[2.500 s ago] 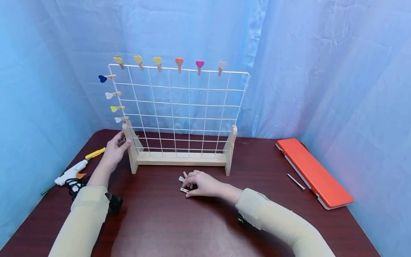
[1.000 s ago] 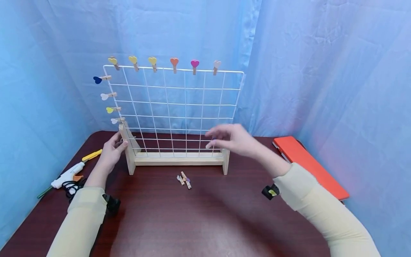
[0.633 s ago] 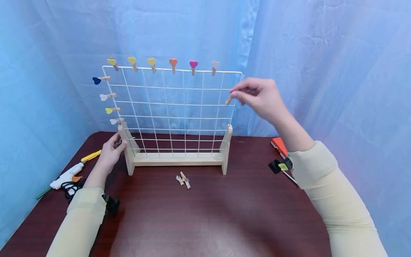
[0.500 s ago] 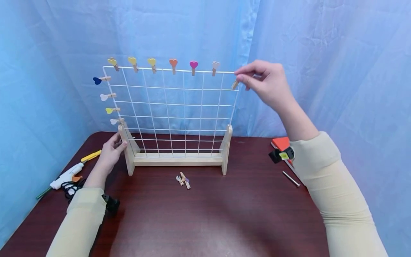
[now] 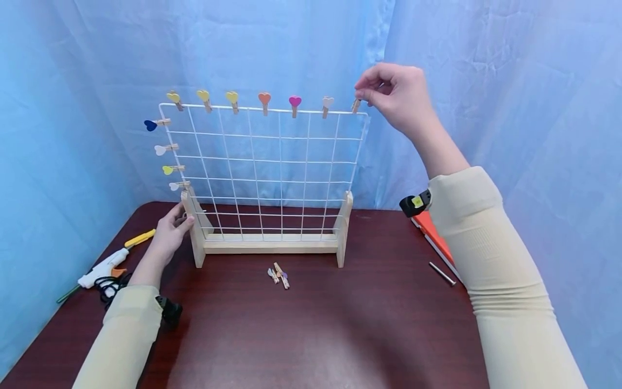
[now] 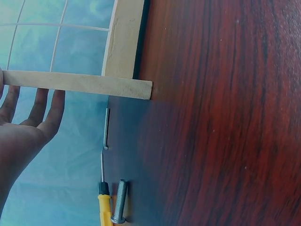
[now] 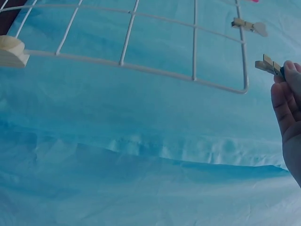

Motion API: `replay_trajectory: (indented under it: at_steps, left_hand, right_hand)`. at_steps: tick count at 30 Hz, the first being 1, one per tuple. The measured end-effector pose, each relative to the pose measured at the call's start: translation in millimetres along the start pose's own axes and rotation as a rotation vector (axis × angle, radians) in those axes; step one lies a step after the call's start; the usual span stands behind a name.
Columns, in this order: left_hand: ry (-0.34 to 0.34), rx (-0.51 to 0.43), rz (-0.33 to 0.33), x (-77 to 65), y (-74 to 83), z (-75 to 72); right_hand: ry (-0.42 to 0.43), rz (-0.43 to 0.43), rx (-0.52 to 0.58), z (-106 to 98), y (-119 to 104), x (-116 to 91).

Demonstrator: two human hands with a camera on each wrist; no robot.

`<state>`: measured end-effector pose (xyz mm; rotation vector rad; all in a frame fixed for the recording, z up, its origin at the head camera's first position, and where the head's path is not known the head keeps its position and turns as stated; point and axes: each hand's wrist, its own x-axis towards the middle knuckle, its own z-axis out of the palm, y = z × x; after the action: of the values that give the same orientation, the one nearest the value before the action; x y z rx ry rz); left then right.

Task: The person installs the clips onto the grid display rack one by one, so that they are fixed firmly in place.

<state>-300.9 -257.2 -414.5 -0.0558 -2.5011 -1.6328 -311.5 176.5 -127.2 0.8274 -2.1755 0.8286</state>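
My left hand (image 5: 167,232) grips the left post (image 5: 195,235) of a wooden stand; its fingers (image 6: 54,113) reach behind the board in the left wrist view. The stand holds up a white wire grid (image 5: 279,111). Heart clothespins line its top wire, such as an orange one (image 5: 264,99), and its left side, such as a dark blue one (image 5: 151,125). At the top right corner my right hand (image 5: 400,100) pinches a wooden clothespin (image 7: 268,66). Its tips stand apart from the wire in the right wrist view; fingers cover most of its dark heart. Several loose clothespins (image 5: 278,275) lie before the stand.
On the left lie a white glue gun (image 5: 104,268), a black cable (image 5: 108,289) and a yellow-handled screwdriver (image 5: 140,237), with a bolt (image 6: 120,202) beside it. A red-orange case (image 5: 432,232), partly behind my right sleeve, and a metal rod (image 5: 442,274) lie right.
My right hand has picked a clothespin from the loose pile and carried it up and right to the grid's top right corner. The left hand stays on the post.
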Motion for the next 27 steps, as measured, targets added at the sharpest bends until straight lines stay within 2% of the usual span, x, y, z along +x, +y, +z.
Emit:
replay_trajectory:
  at_steps: [5,19,23,27]
  left_hand:
    - [-0.001,-0.004,0.012,1.1,0.7,-0.3]
    - [0.0,-0.01,0.022,1.4,4.5,-1.4]
    - [0.003,-0.002,0.018,1.7,2.6,-0.4]
    - [0.005,0.004,0.008,2.3,-0.4,0.0]
  right_hand:
    - [-0.025,-0.025,-0.036,7.8,23.3,6.5]
    - [-0.096,-0.031,-0.071,12.0,28.3,6.1]
    - [-0.092,-0.017,-0.044,7.1,23.3,3.8]
    - [-0.06,-0.011,0.01,1.5,-0.9,-8.1]
